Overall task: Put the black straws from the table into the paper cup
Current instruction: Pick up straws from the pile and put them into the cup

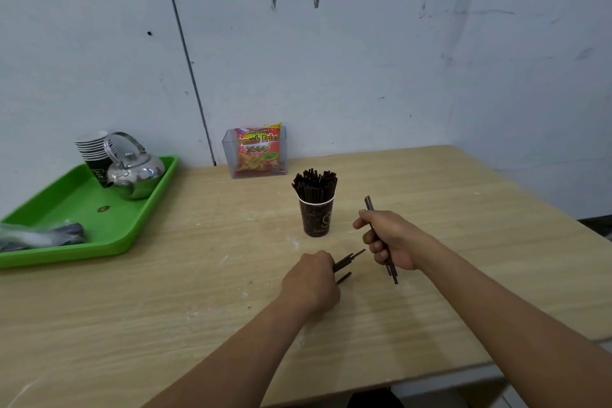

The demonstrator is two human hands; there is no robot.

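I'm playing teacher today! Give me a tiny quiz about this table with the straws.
1. True or false: the brown paper cup already holds black plastic straws.
2. The right hand grips: A a spoon, B a bundle of straws, C a kettle lid.
3. Fill in: the shiny metal kettle sits on the green plastic ____.
Key: 1 true; 2 B; 3 green plastic tray.
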